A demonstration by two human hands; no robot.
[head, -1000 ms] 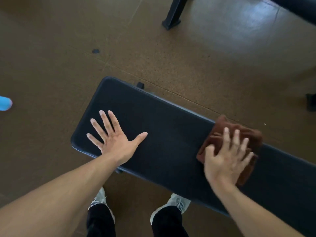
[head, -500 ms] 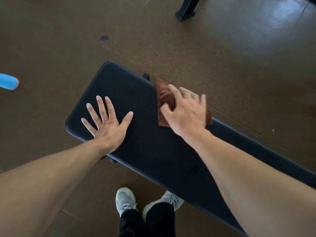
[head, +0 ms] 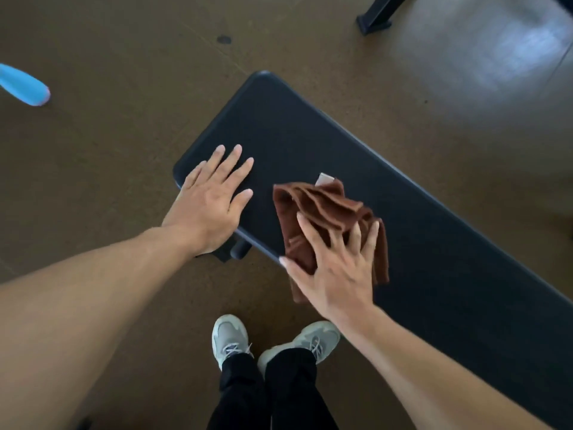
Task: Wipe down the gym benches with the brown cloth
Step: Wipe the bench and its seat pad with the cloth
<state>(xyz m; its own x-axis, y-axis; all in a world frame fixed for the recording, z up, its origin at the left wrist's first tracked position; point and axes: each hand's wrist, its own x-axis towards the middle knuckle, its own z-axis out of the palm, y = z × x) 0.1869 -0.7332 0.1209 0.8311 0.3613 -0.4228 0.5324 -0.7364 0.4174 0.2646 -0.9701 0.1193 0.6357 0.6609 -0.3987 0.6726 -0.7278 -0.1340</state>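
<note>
A long black padded gym bench [head: 418, 212] runs from the upper middle down to the right edge. A folded brown cloth [head: 316, 209] with a small white tag lies on its near side and hangs over the near edge. My right hand [head: 338, 268] presses flat on the cloth with fingers spread and straight. My left hand [head: 214, 197] rests flat on the bench's left end, fingers straight, holding nothing.
Brown rubber floor surrounds the bench. A black metal leg [head: 375, 17] of other equipment stands at the top right. A light blue object [head: 24, 85] pokes in at the left edge. My grey shoes [head: 232, 339] stand just below the bench's near edge.
My right hand has swept the cloth left along the bench, then back toward the near edge. The left hand stays flat on the bench end. The view has shifted.
</note>
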